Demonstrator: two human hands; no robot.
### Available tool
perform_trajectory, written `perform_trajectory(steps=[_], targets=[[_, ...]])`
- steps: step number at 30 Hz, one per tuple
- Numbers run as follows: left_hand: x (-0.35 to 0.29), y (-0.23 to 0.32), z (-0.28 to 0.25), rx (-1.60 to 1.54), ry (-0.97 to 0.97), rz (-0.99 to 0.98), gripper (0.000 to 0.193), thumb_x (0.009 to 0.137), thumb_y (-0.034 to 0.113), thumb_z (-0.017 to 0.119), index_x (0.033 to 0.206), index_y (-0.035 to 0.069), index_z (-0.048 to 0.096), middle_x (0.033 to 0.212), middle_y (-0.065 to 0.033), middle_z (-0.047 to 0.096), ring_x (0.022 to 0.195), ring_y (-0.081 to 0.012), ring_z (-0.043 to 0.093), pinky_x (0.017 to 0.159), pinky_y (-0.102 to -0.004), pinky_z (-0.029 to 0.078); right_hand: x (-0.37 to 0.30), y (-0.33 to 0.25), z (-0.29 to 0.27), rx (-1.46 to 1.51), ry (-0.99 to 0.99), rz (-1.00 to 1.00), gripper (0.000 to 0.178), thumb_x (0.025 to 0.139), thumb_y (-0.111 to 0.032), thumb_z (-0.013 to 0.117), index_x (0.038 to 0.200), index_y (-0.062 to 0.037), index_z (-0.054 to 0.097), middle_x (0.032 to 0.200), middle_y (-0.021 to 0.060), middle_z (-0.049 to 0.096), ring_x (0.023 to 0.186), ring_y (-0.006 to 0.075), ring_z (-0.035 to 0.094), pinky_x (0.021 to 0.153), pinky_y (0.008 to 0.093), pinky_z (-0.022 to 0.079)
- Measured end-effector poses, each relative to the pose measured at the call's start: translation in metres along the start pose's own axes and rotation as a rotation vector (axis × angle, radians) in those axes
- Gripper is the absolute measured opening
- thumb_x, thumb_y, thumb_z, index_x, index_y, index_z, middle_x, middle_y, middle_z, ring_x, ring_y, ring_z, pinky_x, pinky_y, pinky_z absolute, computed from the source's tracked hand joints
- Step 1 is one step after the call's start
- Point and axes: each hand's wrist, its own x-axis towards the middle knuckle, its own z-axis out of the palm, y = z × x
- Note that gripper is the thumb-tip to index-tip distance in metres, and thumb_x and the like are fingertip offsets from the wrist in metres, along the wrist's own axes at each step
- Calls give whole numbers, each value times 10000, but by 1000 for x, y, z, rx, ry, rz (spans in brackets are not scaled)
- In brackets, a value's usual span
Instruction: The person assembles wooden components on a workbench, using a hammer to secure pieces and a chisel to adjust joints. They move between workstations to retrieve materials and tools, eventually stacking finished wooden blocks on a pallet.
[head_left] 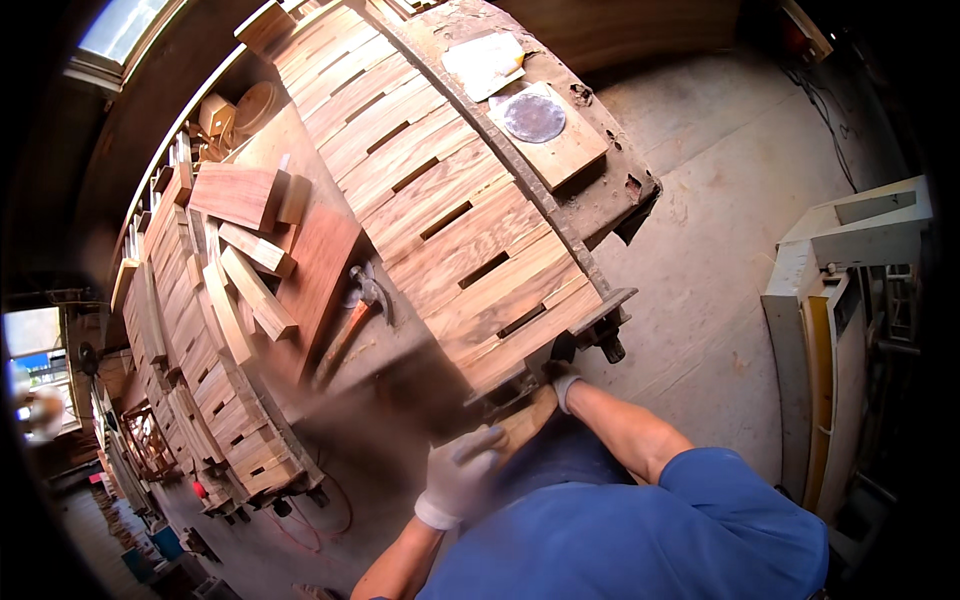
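My left hand (460, 478), in a pale work glove, is closed on the left end of a short wooden board (527, 420) in front of my body. My right hand (563, 378), gloved too, is at the board's other end, close under the clamp end (603, 325); dark material covers its fingers and I cannot make out their grip. Just ahead of both hands is a long panel of wooden strips (430, 200) with a row of dark slots, lying between metal bars.
Left of the panel, a claw hammer (352, 325) lies beside loose wood blocks (255, 285) and a reddish board (325, 265). A second slotted panel (215, 390) stands further left. To the right are a round grey disc (534, 118) on a board and a pale machine frame (795, 330).
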Motion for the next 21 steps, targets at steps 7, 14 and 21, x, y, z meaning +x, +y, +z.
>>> perform_trajectory(steps=[7,14,21], targets=[[4,5,11,-105,12,-97,405,891,5,666,1288,-57,717,1208,-148,784,1129,-190,726,1046,-320,541,27,21,28,594,-146,123,452,984,-309,678,1273,38,683,1209,156,731,1072,274,692,1015,385,504],[3,1,5,-119,38,-45,468,921,193,767,1315,-52,704,1256,-160,760,1189,-208,697,1087,-339,508,77,53,30,1104,-539,120,413,1076,-302,562,1337,7,642,1277,172,711,1154,302,668,1059,399,498],[-33,-38,-9,-154,-67,-82,834,878,411,851,1471,-93,550,1435,-231,639,1325,-257,609,1139,-359,460,-58,-30,-15,1120,-849,-170,324,1062,-226,535,1305,-44,646,1221,164,723,1117,323,678,1045,438,520]])
